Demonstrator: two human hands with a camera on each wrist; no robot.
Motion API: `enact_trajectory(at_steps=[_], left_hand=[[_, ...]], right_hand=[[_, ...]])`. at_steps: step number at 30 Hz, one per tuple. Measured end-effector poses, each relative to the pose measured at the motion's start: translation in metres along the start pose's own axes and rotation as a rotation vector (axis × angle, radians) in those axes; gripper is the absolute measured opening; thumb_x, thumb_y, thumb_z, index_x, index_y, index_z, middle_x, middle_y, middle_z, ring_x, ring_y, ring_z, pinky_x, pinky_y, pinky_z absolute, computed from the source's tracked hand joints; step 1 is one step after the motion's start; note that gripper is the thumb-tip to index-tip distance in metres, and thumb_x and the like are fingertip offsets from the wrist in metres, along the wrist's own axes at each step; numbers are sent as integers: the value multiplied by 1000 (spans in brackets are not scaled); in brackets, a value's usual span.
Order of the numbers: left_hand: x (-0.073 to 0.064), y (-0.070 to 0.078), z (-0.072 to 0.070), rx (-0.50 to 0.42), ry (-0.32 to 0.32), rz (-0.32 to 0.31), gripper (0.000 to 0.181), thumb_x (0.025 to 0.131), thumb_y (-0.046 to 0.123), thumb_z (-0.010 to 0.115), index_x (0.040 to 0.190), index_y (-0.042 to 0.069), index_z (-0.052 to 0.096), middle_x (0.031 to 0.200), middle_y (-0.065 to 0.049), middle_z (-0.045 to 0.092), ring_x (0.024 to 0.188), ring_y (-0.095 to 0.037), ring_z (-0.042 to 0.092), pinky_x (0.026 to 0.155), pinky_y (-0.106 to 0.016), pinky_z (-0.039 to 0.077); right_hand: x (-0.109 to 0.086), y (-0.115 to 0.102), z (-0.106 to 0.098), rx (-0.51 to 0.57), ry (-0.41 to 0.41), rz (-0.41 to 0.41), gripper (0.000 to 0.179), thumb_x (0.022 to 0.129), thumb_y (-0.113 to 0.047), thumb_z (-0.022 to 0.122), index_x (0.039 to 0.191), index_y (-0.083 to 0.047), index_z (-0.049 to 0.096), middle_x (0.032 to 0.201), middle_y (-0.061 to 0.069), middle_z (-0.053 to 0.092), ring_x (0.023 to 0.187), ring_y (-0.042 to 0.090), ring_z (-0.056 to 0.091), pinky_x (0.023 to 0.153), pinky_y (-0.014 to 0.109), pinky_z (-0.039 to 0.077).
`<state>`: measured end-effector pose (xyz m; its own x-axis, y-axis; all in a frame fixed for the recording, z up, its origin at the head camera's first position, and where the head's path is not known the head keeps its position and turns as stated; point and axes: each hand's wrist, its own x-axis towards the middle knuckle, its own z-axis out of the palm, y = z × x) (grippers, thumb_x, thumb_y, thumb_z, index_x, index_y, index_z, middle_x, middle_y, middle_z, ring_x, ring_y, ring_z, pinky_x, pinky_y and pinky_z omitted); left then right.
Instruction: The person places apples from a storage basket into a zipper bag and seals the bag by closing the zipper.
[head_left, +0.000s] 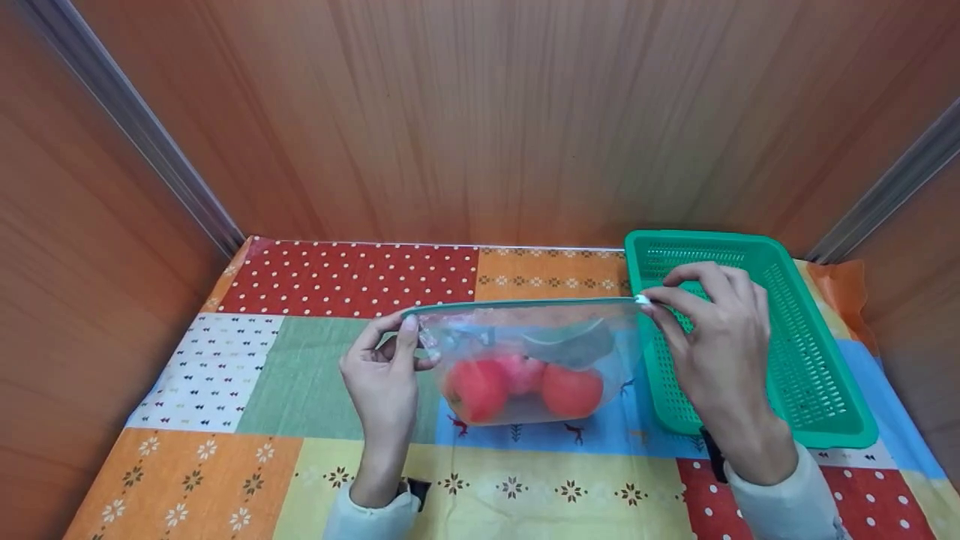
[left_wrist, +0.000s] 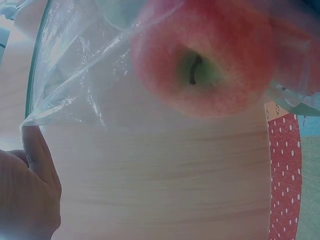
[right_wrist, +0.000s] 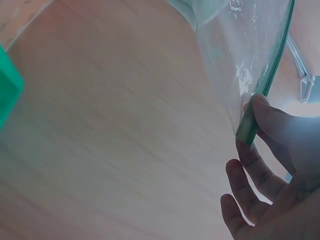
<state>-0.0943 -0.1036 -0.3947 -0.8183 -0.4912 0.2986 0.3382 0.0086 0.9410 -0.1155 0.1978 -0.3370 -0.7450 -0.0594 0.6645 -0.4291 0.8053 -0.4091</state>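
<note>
A clear zip bag (head_left: 577, 311) with a green top strip hangs stretched between both hands. Inside lie red apples (head_left: 477, 390); the nearest, an apple (left_wrist: 200, 60) with a dark stem, fills much of the left wrist view. My left hand (head_left: 386, 382) pinches the bag's upper left corner between thumb and fingers. At the other end, my right hand (head_left: 724, 352) pinches the strip's right end, where a small white piece (head_left: 643, 299) shows at the fingertips. From the right wrist, thumb and forefinger grip the green strip (right_wrist: 272, 72), the other fingers (right_wrist: 237, 210) loosely curved.
A green slotted basket (head_left: 814, 360) stands on the right, partly behind my right hand. Patchwork cloth (head_left: 322, 382) covers the table. An orange piece of plastic (head_left: 840, 292) lies behind the basket's right side. Wood-grain panels (head_left: 450, 120) enclose the back and both sides.
</note>
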Motion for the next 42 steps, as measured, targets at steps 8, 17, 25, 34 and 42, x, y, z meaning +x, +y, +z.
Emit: enact_trajectory(at_steps=[8, 17, 25, 34, 42], left_hand=[[-1, 0, -1, 7, 3, -21, 18, 100, -1, 68, 115, -11, 72, 97, -10, 68, 72, -14, 74, 62, -25, 62], [-1, -2, -3, 2, -12, -35, 14, 99, -6, 68, 111, -14, 71, 93, -9, 68, 70, -12, 73, 61, -29, 63], [0, -5, -11, 8, -95, -37, 12, 99, -6, 68, 108, -14, 71, 86, -6, 70, 67, -12, 72, 61, -30, 63], [0, -13, -26, 44, -281, -183, 15, 99, -3, 70, 111, -13, 71, 89, -9, 68, 70, -15, 72, 64, -32, 64], [-1, -23, -41, 38, -426, -304, 15, 99, -5, 68, 111, -14, 69, 92, -11, 69, 74, -17, 73, 66, -33, 65]], right_hand=[[-4, 8, -6, -3, -1, 31, 30, 80, -9, 91, 108, -2, 82, 111, 18, 69, 112, 39, 57, 99, 62, 41], [-11, 11, -11, -13, -2, 31, 33, 78, -7, 92, 109, -1, 82, 112, 19, 69, 111, 39, 57, 97, 62, 41], [-21, 11, -18, -13, -19, 37, 35, 76, -3, 93, 109, -1, 81, 112, 19, 69, 109, 39, 57, 96, 63, 40], [-45, 14, -31, -35, -128, 74, 36, 72, -3, 96, 105, -4, 82, 108, 13, 69, 104, 32, 58, 85, 53, 42], [-67, 20, -35, -48, -201, 29, 39, 65, -5, 100, 99, -13, 85, 104, 0, 70, 99, 15, 57, 69, 30, 54]])
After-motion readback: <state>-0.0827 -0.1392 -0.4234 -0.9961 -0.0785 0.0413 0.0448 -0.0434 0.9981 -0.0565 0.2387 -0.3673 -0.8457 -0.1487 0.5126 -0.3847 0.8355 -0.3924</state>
